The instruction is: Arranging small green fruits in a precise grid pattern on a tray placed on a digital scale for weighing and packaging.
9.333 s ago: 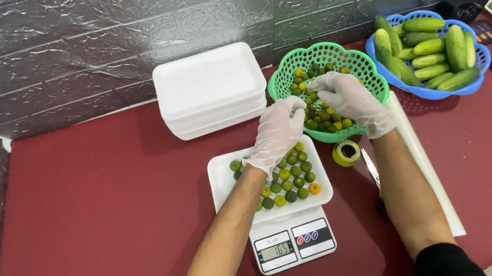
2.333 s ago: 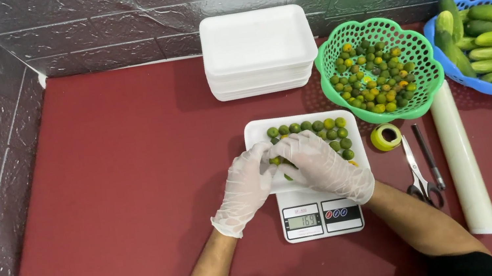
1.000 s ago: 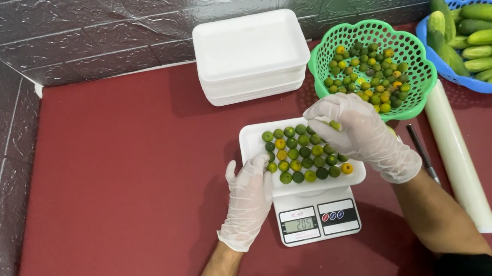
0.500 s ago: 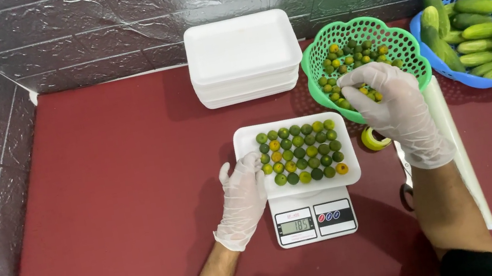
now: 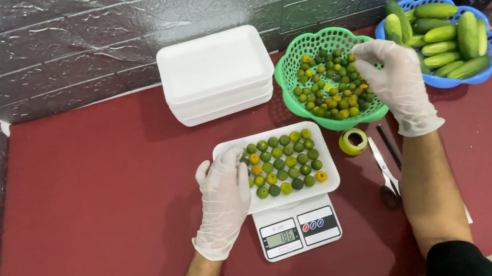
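Note:
A white foam tray point(image 5: 329, 171) filled with rows of small green and orange citrus fruits point(image 5: 282, 164) rests on a small digital scale point(image 5: 297, 232). My gloved left hand point(image 5: 224, 198) lies against the tray's left edge, fingers apart. My gloved right hand point(image 5: 395, 81) hovers over the right rim of a green basket point(image 5: 290, 98) holding more of the same fruits; I cannot see anything in its fingers.
A stack of empty white foam trays point(image 5: 215, 73) stands at the back. A blue basket point(image 5: 457, 80) of cucumbers sits at the right. A roll of green tape point(image 5: 353, 141) and scissors point(image 5: 385, 176) lie beside the scale on the dark red table point(image 5: 84, 205).
My right hand has lifted off the tray and travelled right and back to the green basket. My left hand stays at the tray's left edge.

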